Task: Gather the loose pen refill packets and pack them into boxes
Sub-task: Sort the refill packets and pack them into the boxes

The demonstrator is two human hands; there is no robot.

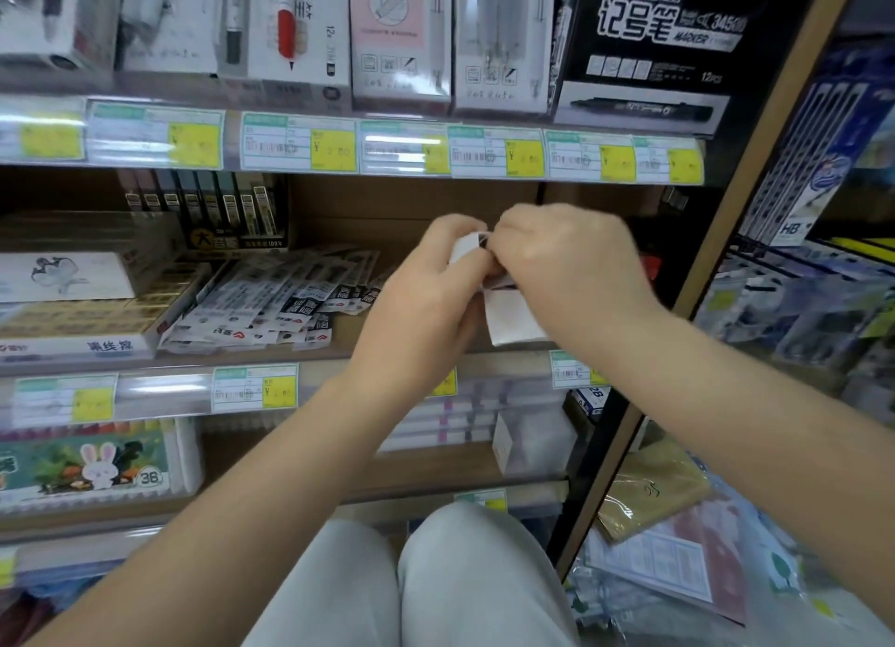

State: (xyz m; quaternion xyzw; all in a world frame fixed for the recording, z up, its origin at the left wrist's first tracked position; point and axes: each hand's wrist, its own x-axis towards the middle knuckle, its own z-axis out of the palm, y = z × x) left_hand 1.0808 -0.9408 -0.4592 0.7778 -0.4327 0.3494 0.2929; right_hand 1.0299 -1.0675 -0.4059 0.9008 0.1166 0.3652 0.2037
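This is a stationery shop. Shelves (339,356) carry boxed pens (402,36) and markers (649,41). Yellow price tags (333,148) line every shelf edge.

Both hands, left (426,283) and right (566,264), grip a small white box (508,314) above the shelf's loose refill packets (271,302).

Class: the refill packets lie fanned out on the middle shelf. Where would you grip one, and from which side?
Probably by the near printed end of a refill packet, coming from the shelf front. The packets are flat, long and overlapping, and their near ends reach the shelf edge, easiest to pinch.
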